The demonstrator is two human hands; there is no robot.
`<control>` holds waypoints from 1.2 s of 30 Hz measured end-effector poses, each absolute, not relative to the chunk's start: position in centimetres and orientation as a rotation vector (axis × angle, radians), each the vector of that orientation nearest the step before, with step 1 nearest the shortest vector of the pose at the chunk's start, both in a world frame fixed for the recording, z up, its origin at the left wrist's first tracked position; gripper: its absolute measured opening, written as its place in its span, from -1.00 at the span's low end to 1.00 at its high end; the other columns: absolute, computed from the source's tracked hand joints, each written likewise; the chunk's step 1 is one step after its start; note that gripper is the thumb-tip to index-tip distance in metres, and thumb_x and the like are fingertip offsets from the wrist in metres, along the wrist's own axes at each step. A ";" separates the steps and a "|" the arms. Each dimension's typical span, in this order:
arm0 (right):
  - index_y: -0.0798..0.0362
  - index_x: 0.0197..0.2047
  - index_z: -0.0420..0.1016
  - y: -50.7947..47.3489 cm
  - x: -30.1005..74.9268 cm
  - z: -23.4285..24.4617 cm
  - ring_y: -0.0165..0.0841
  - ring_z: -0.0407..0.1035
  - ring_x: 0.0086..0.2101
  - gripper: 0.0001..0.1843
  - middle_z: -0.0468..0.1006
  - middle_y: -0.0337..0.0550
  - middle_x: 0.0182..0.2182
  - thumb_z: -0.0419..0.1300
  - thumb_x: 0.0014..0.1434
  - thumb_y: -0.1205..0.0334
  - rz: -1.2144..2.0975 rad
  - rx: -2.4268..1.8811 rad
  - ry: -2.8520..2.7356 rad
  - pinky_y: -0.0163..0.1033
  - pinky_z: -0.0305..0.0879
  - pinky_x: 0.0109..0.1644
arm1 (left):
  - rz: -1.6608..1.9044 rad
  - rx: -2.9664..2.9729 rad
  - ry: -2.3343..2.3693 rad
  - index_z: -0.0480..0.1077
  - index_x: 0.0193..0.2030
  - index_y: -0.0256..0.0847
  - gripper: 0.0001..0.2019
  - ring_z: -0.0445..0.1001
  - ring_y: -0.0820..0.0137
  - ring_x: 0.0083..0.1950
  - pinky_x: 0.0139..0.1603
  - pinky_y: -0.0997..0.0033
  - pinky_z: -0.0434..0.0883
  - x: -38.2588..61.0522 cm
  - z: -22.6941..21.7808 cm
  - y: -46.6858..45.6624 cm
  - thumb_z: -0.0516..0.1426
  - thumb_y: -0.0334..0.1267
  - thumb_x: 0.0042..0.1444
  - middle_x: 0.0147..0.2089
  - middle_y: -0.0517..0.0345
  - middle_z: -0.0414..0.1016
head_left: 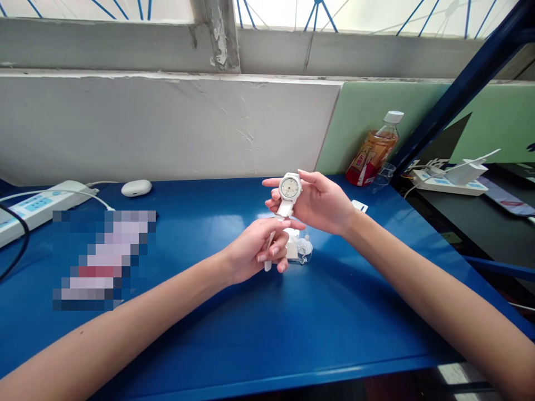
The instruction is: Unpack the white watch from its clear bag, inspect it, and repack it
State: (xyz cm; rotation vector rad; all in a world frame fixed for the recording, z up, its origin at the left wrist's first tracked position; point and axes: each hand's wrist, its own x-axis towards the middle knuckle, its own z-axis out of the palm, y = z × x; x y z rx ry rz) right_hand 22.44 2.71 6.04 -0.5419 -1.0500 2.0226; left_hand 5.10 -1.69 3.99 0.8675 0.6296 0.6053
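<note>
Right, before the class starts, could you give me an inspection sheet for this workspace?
Surface: blue table, glossy, with light reflections.
Job's things: white watch, held above the table, face toward the camera.
Clutter: clear plastic item, contents unclear; small white case; pixelated item; white-capped bottle.
Hands: left hand grips the strap; right hand holds the watch beside its dial.
Cables: white cable reaching the pixelated item; black cable at the left edge.
Surroundings: power strip at left; pale wall panel and green panel behind.
</note>
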 end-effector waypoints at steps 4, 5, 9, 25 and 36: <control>0.08 -0.07 0.59 2.7 22.3 5.7 -0.31 0.50 -0.19 -0.65 0.57 -0.19 -0.31 0.17 0.31 -0.01 1.920 -0.579 -1.130 -0.23 0.44 -0.04 | 0.543 0.803 0.448 0.46 0.04 -0.38 -0.60 0.08 0.60 -0.71 -0.35 0.29 0.47 5.0 3.8 -1.5 -0.05 -0.18 0.28 -0.49 0.14 0.49; 0.07 -0.09 0.60 2.7 22.2 5.6 -0.34 0.51 -0.22 -0.66 0.56 -0.21 -0.34 0.24 0.27 -0.03 1.872 -0.597 -1.145 -0.25 0.45 -0.06 | 0.531 0.797 0.417 0.44 0.08 -0.39 -0.58 0.17 0.57 -0.68 -0.29 0.25 0.47 5.0 3.7 -1.6 -0.08 -0.18 0.29 -0.42 0.04 0.55; 0.05 -0.32 0.60 2.8 22.1 5.1 -0.41 0.48 -0.37 -0.64 0.56 -0.25 -0.48 0.42 0.06 -0.10 1.696 -0.703 -1.142 -0.31 0.43 -0.20 | 0.512 0.815 0.431 0.35 0.16 -0.35 -0.59 0.54 0.35 -0.40 -0.12 0.20 0.45 5.3 3.5 -1.8 -0.05 -0.11 0.36 -0.14 -0.17 0.60; 0.05 0.11 0.54 2.2 22.2 5.1 -0.24 0.45 0.13 -0.67 0.62 -0.05 0.06 0.23 0.29 0.24 1.910 -0.434 -1.298 -0.10 0.27 0.30 | 0.595 0.894 0.591 0.44 -0.04 -0.41 -0.74 0.65 0.27 -0.25 -0.13 0.29 0.54 5.7 3.8 -2.3 0.03 -0.22 0.43 -0.24 -0.15 0.64; 0.08 0.17 0.45 2.5 22.6 5.0 -0.25 0.53 0.03 -0.65 0.63 -0.09 0.04 0.08 0.36 0.40 2.064 -0.370 -1.216 -0.17 0.45 0.17 | 0.530 0.982 0.497 0.51 0.05 -0.41 -0.65 0.56 0.02 0.11 0.19 -0.05 0.41 5.6 3.3 -2.6 0.20 -0.14 0.31 0.07 -0.32 0.56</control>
